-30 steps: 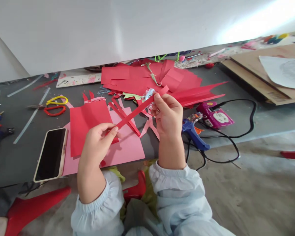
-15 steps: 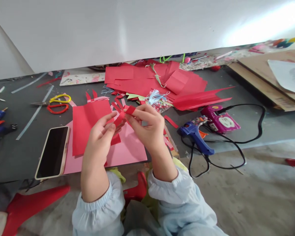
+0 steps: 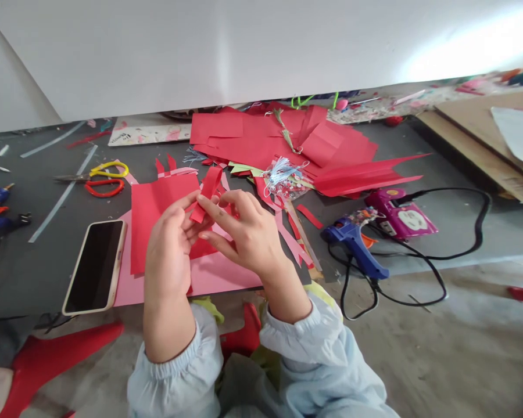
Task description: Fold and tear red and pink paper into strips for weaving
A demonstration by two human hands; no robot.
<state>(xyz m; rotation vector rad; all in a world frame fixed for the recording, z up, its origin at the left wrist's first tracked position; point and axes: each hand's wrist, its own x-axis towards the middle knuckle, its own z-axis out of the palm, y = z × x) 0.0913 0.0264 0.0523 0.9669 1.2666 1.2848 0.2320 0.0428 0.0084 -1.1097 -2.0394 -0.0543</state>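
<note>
A red paper strip [image 3: 206,193], folded over on itself, is pinched between my two hands above the table's front edge. My left hand [image 3: 171,247] grips its lower end with thumb and fingers. My right hand [image 3: 244,232] presses the fold from the right with its fingertips. Under the hands lie a red sheet [image 3: 154,223] and a pink sheet [image 3: 218,273]. More cut red strips [image 3: 287,223] lie just to the right.
A phone [image 3: 95,266] lies at the left of the pink sheet. Scissors with yellow and red handles [image 3: 101,179] sit farther back left. A blue glue gun [image 3: 355,247] with a black cord [image 3: 440,273] lies right. A pile of red paper [image 3: 283,139] is behind; cardboard [image 3: 483,133] far right.
The long strip, held stretched between my hands a second ago, is now folded short. My right hand came down and left to meet my left hand.
</note>
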